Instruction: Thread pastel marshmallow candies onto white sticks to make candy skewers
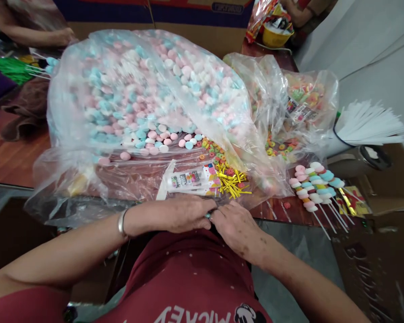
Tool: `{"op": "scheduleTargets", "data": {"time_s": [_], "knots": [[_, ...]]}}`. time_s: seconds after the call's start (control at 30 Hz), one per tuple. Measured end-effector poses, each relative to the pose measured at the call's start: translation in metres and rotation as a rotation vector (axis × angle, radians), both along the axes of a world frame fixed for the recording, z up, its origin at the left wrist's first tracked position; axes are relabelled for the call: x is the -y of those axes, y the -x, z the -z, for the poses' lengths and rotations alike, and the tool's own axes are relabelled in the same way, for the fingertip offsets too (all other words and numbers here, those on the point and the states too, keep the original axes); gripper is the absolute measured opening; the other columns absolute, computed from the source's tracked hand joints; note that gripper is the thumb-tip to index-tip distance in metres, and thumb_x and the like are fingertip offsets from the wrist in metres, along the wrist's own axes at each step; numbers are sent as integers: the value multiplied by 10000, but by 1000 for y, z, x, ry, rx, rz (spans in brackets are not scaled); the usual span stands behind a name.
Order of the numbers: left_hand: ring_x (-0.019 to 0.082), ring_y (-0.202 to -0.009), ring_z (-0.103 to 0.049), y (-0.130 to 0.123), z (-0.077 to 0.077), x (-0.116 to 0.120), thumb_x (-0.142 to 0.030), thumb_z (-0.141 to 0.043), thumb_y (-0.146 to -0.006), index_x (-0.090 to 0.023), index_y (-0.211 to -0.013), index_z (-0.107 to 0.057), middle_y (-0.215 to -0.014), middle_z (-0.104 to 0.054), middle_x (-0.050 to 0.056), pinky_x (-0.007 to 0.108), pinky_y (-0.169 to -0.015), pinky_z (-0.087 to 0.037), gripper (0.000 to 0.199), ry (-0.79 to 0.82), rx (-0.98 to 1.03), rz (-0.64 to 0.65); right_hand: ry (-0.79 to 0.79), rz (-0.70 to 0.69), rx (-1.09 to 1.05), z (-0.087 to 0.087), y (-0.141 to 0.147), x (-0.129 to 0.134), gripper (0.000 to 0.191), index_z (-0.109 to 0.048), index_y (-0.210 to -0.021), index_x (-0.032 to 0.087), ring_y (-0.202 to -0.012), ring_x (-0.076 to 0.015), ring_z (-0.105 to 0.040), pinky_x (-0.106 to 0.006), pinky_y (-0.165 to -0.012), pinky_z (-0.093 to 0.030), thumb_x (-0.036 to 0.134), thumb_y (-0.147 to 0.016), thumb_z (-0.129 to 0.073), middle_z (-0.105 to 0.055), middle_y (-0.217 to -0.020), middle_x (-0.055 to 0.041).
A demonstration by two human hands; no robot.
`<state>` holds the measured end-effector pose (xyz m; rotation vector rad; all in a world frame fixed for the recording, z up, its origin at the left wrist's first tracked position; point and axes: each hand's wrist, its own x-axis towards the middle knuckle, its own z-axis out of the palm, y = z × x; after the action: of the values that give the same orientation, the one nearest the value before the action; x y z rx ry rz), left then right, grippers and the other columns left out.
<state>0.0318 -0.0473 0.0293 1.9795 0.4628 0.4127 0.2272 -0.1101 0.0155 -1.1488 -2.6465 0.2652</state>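
At the table's front edge my left hand (175, 214) and my right hand (237, 229) meet, their fingers bent and pressed close together. A small bluish bit shows between the fingertips, but what they pinch is mostly hidden. Just beyond my hands lies a stack of printed clear packets (190, 180), beside a pile of gold twist ties (233, 183). Loose pink, white and blue candies (160, 140) spill from a large clear bag (148, 85). Ring-shaped candies (215, 150) are scattered near the ties. To the right lie several candy skewers (318, 186) on white sticks.
A second bag of colourful candy rings (303, 94) stands at the back right. Next to it are a bundle of white sticks (370, 121) and a grey mug (355, 163). A brown cloth (27, 107) lies at left. Other people's arms (37, 36) show at the far side, near a yellow bowl (276, 37).
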Motion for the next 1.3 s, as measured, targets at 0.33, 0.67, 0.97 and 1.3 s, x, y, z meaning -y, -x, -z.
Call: {"op": "scheduleTargets", "data": {"time_s": [0.33,0.67,0.97,1.3], "knots": [[172,-682,-537,-3,7,16,-96,-408,-939,-152,-954,-617,-792,-635,78,289,-625,-445,217,-825,-9,-152,739,234,-541,-22,-28,-14,364,-554,-717,189,-525,-91,-484,-206,-510,-393,321,-989,-351,-534,-592,37],[58,-456,-467,-7,5,9,-345,-672,-790,-147,-706,-599,-610,-601,-1,155,-395,-314,226,689,207,-620,-123,313,388,5,-65,-37,192,-667,-931,159,-854,-220,-577,-306,-667,-358,77,-895,-497,-696,-931,-88],[60,-450,-534,-11,11,9,-363,-765,-688,-143,-681,-604,-631,-662,24,120,-374,-311,273,839,230,-708,-134,393,452,11,-62,-41,209,-657,-888,163,-722,-186,-531,-304,-607,-273,53,-885,-479,-645,-818,-70],[78,-443,-563,-9,10,6,-325,-765,-692,-144,-682,-600,-642,-682,32,123,-349,-309,245,844,316,-777,-88,398,172,11,-58,-42,223,-647,-924,168,-786,-168,-565,-272,-697,-366,155,-946,-426,-645,-883,-64]]}}
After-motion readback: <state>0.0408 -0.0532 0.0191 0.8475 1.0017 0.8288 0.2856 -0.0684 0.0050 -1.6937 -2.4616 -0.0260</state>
